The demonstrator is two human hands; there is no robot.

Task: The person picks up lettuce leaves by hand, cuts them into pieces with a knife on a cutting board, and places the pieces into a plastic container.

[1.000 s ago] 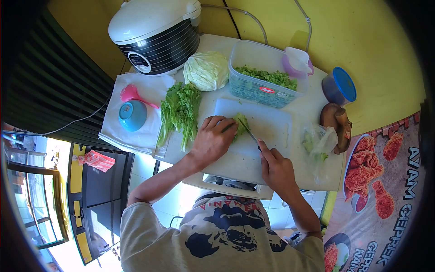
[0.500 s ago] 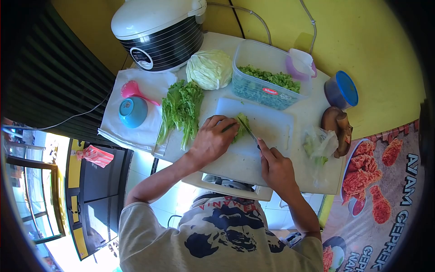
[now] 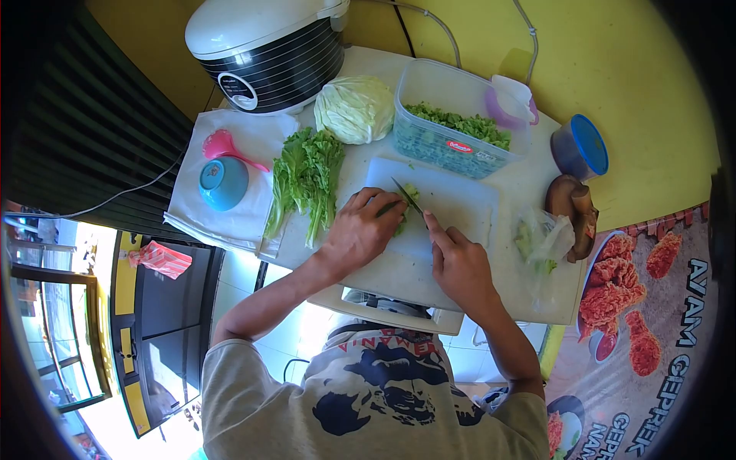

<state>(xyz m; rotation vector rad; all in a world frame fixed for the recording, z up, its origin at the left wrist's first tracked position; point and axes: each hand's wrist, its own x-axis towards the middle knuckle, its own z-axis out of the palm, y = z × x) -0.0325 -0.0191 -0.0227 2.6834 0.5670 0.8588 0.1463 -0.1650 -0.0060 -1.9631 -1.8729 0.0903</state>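
Note:
My left hand (image 3: 366, 228) is closed over a small bunch of lettuce (image 3: 402, 221) at the left part of the white cutting board (image 3: 460, 201). In my right hand (image 3: 458, 264) is a knife (image 3: 406, 195), its index finger stretched along the handle. The blade lies across the lettuce, close to my left fingertips. Left of the board lies a bunch of leafy lettuce (image 3: 308, 180). Behind the board stands a clear container (image 3: 452, 157) holding chopped greens (image 3: 460, 124).
A cabbage (image 3: 354, 110) and a rice cooker (image 3: 268, 61) stand at the back. Left, a blue bowl (image 3: 223, 184) and pink ladle (image 3: 222, 146) rest on white cloth (image 3: 184, 195). Right are a plastic bag (image 3: 543, 245), a brown object (image 3: 571, 211) and a blue-lidded tub (image 3: 580, 147).
The knife and my right hand have moved slightly left and up, and the blade now covers a different part of the lettuce. The whole view has shifted slightly.

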